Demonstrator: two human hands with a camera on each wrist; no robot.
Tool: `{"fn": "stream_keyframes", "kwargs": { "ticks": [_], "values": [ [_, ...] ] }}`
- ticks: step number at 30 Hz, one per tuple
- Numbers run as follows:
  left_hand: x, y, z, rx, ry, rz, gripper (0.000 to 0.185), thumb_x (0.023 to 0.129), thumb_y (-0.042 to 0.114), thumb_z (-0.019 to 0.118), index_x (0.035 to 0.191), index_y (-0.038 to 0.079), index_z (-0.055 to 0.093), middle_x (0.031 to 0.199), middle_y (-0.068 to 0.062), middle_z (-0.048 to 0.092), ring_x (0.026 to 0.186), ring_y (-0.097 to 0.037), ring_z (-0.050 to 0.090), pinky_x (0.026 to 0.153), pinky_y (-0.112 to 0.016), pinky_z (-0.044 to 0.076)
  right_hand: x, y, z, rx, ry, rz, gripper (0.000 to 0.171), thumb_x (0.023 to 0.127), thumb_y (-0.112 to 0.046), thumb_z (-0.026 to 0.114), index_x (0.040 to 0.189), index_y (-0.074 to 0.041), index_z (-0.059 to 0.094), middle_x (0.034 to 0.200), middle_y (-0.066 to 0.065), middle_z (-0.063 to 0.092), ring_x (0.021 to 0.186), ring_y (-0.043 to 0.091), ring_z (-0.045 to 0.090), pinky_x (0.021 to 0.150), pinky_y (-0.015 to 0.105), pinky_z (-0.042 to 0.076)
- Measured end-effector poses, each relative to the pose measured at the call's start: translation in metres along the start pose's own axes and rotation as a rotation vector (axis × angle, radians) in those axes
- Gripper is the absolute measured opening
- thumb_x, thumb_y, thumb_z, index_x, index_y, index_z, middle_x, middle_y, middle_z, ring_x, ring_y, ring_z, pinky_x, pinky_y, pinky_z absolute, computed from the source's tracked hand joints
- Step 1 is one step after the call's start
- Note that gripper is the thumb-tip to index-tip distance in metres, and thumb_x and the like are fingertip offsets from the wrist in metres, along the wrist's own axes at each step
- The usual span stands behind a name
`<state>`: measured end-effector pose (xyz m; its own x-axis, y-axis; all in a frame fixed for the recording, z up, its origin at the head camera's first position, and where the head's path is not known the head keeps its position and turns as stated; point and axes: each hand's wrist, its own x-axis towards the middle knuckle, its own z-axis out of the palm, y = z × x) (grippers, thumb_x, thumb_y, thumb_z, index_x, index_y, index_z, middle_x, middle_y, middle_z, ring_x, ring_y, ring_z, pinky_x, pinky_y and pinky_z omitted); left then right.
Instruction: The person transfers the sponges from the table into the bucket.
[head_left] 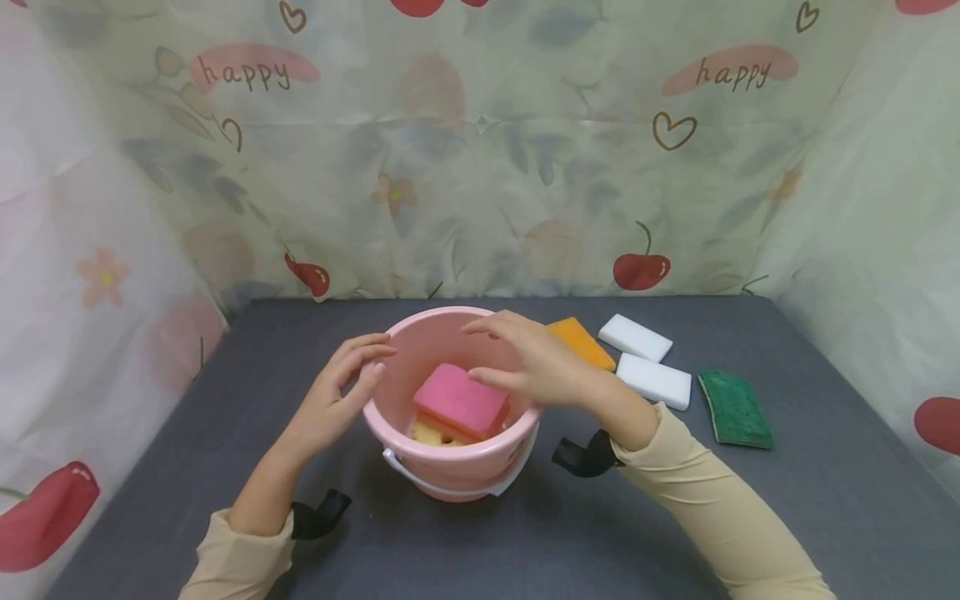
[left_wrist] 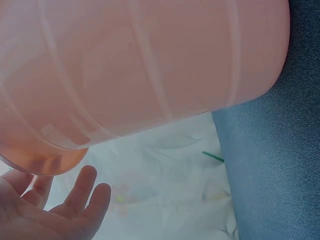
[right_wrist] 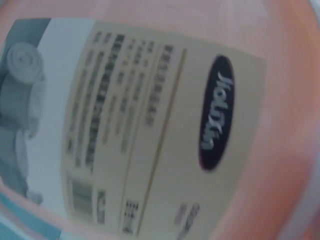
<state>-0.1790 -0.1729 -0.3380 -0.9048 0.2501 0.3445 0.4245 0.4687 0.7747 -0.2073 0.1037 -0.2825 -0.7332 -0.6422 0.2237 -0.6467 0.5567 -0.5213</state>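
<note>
Both grips are loose: left hand [head_left: 337, 400] touches the pink bucket [head_left: 450, 475] mid-tabletop, right hand [head_left: 536, 362] hovers over its pink sponge [head_left: 461, 402].

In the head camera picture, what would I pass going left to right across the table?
Left hand → pink bucket → orange sponge → the nearer white sponge → green scouring pad.

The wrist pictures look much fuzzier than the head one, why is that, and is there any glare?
Head view: sharp and evenly lit, with a soft shadow under the pink bucket. Left wrist view: the bucket wall fills the frame up close, out of focus and washed out, with the left hand soft too. Right wrist view: the bucket's label is blurred, its print unreadable. No harsh glare anywhere.
</note>
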Motion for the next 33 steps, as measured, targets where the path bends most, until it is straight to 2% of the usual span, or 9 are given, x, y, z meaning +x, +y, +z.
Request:
{"fn": "stream_keyframes", "kwargs": {
  "ticks": [4, 6, 10, 11, 12, 17, 19, 26, 33],
  "values": [
    [0.000, -0.001, 0.000, -0.001, 0.006, 0.002, 0.030, 0.095, 0.017, 0.050, 0.123, 0.007, 0.057, 0.138, -0.006, 0.045, 0.127, -0.020, 0.040, 0.097, -0.015, 0.035, -0.006, 0.005, -0.004, 0.041, 0.065, -0.032, 0.044, 0.083, -0.024, 0.069, 0.124, -0.014, 0.056, 0.123, 0.008, 0.059, 0.112, 0.026, 0.055, 0.094, 0.044, 0.046],
    [0.000, -0.001, 0.000, -0.001, 0.005, 0.003, 0.030, 0.095, 0.016, 0.049, 0.123, 0.006, 0.057, 0.138, -0.006, 0.045, 0.127, -0.020, 0.040, 0.098, -0.018, 0.036, -0.009, 0.007, -0.007, 0.030, 0.105, -0.041, 0.042, 0.082, -0.023, 0.070, 0.121, -0.014, 0.059, 0.119, 0.007, 0.062, 0.109, 0.024, 0.057, 0.093, 0.042, 0.047],
    [0.000, -0.001, 0.000, -0.001, 0.000, 0.001, 0.030, 0.095, 0.013, 0.049, 0.123, 0.006, 0.056, 0.139, -0.006, 0.044, 0.127, -0.021, 0.039, 0.102, -0.037, 0.037, -0.016, 0.013, -0.014, 0.028, 0.164, -0.038, 0.039, 0.083, -0.021, 0.070, 0.119, -0.011, 0.060, 0.116, 0.006, 0.064, 0.108, 0.021, 0.058, 0.094, 0.041, 0.046],
    [0.000, -0.001, 0.000, -0.003, 0.000, 0.002, 0.030, 0.095, 0.014, 0.049, 0.123, 0.006, 0.056, 0.139, -0.006, 0.044, 0.127, -0.021, 0.039, 0.102, -0.038, 0.037, -0.018, 0.014, -0.016, 0.033, 0.173, -0.030, 0.039, 0.083, -0.021, 0.070, 0.119, -0.010, 0.060, 0.116, 0.006, 0.064, 0.108, 0.021, 0.058, 0.095, 0.041, 0.046],
    [0.000, -0.001, 0.000, -0.005, 0.000, 0.003, 0.030, 0.095, 0.014, 0.049, 0.123, 0.006, 0.056, 0.139, -0.006, 0.044, 0.127, -0.021, 0.039, 0.102, -0.037, 0.037, -0.019, 0.016, -0.018, 0.044, 0.180, -0.022, 0.039, 0.083, -0.020, 0.070, 0.119, -0.008, 0.060, 0.117, 0.007, 0.063, 0.109, 0.022, 0.058, 0.096, 0.042, 0.045],
    [0.000, -0.001, 0.000, -0.010, 0.005, 0.008, 0.030, 0.095, 0.017, 0.050, 0.123, 0.007, 0.056, 0.138, -0.006, 0.045, 0.127, -0.019, 0.040, 0.097, -0.014, 0.034, -0.026, 0.028, -0.027, 0.048, 0.226, 0.047, 0.038, 0.084, -0.019, 0.068, 0.120, -0.009, 0.059, 0.119, 0.008, 0.062, 0.109, 0.023, 0.059, 0.096, 0.043, 0.046],
    [0.000, -0.001, 0.000, -0.011, 0.008, 0.012, 0.030, 0.095, 0.017, 0.050, 0.122, 0.006, 0.057, 0.138, -0.006, 0.045, 0.126, -0.019, 0.040, 0.095, -0.011, 0.033, -0.028, 0.035, -0.030, 0.048, 0.247, 0.065, 0.038, 0.085, -0.018, 0.068, 0.121, -0.009, 0.058, 0.120, 0.008, 0.062, 0.108, 0.023, 0.060, 0.096, 0.043, 0.047],
    [-0.001, -0.001, 0.000, -0.007, 0.008, 0.011, 0.030, 0.095, 0.016, 0.050, 0.122, 0.006, 0.057, 0.137, -0.006, 0.046, 0.126, -0.019, 0.040, 0.096, -0.015, 0.035, -0.033, 0.061, -0.033, 0.054, 0.283, 0.126, 0.040, 0.087, -0.017, 0.065, 0.124, -0.008, 0.055, 0.122, 0.012, 0.060, 0.109, 0.029, 0.059, 0.094, 0.047, 0.046],
    [-0.001, -0.001, 0.000, -0.007, 0.005, 0.011, 0.030, 0.095, 0.017, 0.050, 0.123, 0.006, 0.056, 0.138, -0.006, 0.045, 0.126, -0.019, 0.040, 0.095, -0.014, 0.035, -0.037, 0.090, -0.031, 0.064, 0.272, 0.228, 0.042, 0.090, -0.027, 0.061, 0.127, -0.008, 0.052, 0.123, 0.014, 0.059, 0.114, 0.033, 0.056, 0.096, 0.048, 0.044]
  ]
}}
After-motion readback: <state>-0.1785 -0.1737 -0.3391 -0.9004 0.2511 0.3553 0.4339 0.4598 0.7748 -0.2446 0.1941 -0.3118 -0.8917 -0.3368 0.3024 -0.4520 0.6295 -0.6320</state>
